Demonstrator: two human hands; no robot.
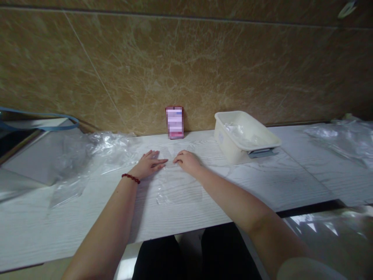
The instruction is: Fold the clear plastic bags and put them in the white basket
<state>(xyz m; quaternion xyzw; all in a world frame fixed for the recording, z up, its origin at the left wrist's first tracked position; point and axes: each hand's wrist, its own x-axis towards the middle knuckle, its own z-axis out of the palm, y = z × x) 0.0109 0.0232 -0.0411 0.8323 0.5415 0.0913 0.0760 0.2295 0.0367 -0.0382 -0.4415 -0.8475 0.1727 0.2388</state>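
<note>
Your left hand (150,162) lies spread on the clear bag (180,188); your right hand (186,161) is half-curled on its upper part, its grip unclear. From the bag, the phone (175,123) leans at twelve o'clock, the tub (233,149) sits at two.

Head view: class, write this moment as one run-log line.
left hand: spread at clear plastic | right hand: fingers curled, same plastic | phone: propped against wall | white tub: film inside
</note>
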